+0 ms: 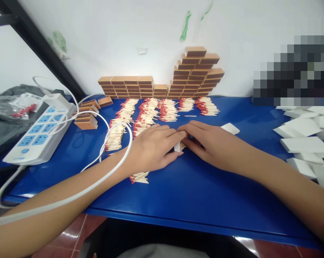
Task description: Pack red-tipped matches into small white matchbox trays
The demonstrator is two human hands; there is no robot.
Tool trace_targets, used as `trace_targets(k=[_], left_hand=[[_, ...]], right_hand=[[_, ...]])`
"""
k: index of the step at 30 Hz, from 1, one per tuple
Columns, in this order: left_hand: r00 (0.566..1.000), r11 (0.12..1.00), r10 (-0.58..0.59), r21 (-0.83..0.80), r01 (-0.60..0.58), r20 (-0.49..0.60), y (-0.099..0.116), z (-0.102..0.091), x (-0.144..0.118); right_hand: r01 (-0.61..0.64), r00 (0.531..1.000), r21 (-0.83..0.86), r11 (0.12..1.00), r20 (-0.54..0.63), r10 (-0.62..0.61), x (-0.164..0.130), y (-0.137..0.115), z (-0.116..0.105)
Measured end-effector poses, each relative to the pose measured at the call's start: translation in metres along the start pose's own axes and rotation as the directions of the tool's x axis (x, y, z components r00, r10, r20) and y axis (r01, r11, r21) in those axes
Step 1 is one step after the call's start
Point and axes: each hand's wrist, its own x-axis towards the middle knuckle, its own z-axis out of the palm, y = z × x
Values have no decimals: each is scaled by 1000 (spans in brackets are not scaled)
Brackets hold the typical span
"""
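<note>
- Fingertips of both hands meet on a small white tray (177, 146) at mid-table, matches showing at its open end; tray rests on the blue table (194, 193).
- Left hand (151, 148) pinches the tray's left end, fingers narrow, likely to steady it.
- Right hand (210, 143) covers the other end, fingers closed over the matches, probably pressing them in.
- Both forearms lie low, converging from the near edge.
- Loose match heaps (145, 114) sit just behind; stacked brown boxes (188, 77) line the wall.
- White trays (304, 143) piled right; power strip (40, 132) left.
</note>
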Motion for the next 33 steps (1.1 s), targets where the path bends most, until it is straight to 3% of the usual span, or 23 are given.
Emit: trace_targets(k=[15,24,33], left_hand=[[1000,999,5,37,-6,9,3,-4,0],[979,985,-62,168,29,196,20,-14,2],[979,982,-48,189,9,200,22,-10,1]], right_hand=[[-44,998,-7,999,41,44,0,-2,-3],[-36,999,-5,999,26,36,-2,-1,-2],[-18,999,-11,1000,27,18,-4,3,1]])
